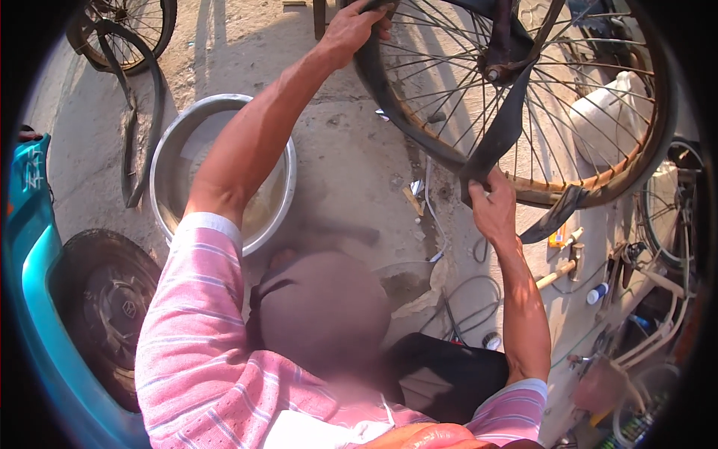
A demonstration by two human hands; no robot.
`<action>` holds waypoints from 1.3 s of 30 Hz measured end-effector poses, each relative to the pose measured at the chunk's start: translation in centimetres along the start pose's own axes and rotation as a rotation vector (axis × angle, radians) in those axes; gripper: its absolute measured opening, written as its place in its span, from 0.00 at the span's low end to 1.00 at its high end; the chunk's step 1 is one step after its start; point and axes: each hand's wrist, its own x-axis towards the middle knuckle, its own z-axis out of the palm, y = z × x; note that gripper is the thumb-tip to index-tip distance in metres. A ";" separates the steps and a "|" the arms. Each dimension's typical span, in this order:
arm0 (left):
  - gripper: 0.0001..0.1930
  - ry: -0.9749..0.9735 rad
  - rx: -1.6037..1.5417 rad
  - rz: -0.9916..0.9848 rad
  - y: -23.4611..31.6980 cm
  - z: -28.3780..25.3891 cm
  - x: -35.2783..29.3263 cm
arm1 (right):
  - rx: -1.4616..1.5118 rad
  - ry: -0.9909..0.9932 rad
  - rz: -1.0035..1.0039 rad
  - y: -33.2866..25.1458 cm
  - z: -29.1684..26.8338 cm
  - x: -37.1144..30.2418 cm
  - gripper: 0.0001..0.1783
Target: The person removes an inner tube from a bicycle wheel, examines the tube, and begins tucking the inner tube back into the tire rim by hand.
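A large spoked bicycle wheel (544, 196) with a rusty rim fills the upper right. My left hand (350, 31) is closed around the black rubber (410, 120) along the wheel's upper-left edge; whether that is tyre or tube there, I cannot tell. Lower on the same edge, my right hand (493, 209) pinches a flat black inner tube (504, 127). From this hand the tube runs up across the spokes toward the hub. Another loose stretch of black rubber (553, 217) hangs at the rim's bottom, right of my right hand.
A metal basin (158, 187) stands under my left forearm. Beside it lies a loose black tube (155, 112), below another wheel (146, 30). At left is a teal vehicle (37, 273) with its wheel (112, 299). A hammer (559, 272) and a bicycle frame (673, 318) lie right.
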 end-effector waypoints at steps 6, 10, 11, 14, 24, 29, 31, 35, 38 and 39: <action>0.28 0.087 -0.012 -0.120 -1.6 -0.4 0.1 | 1.386 0.016 -0.007 -2.9 -15.2 -1.2 0.15; 0.08 0.186 0.067 0.002 -5.6 -2.6 0.1 | 1.556 -0.228 -0.268 -6.1 -27.2 1.4 0.29; 0.09 0.206 0.155 0.042 -3.9 -0.9 -1.4 | 1.563 -0.260 -0.283 -6.2 -28.4 2.2 0.29; 0.12 0.230 0.218 0.126 -3.4 -1.9 -3.2 | 1.495 -0.086 -0.228 -8.0 -28.4 4.2 0.32; 0.19 0.187 0.301 0.114 -1.5 -2.1 -5.1 | 1.501 -0.196 -0.433 -7.9 -32.3 5.0 0.27; 0.17 0.180 0.105 0.053 -1.0 -4.0 -5.7 | 1.381 -0.234 -0.267 -9.0 -33.4 5.0 0.21; 0.17 0.230 0.106 0.034 -0.7 -5.9 -6.3 | 1.252 -0.197 -0.182 -7.3 -31.9 6.7 0.26; 0.15 0.348 0.072 -0.026 -1.7 -4.4 -6.0 | 1.317 -0.160 -0.226 -5.2 -35.5 6.4 0.27; 0.14 0.292 0.186 -0.038 -2.0 -4.4 -6.4 | 1.396 -0.174 -0.298 -4.1 -35.2 6.0 0.24; 0.14 0.249 0.225 -0.047 -2.2 -4.5 -6.4 | 1.403 -0.183 -0.310 -3.7 -35.2 6.2 0.23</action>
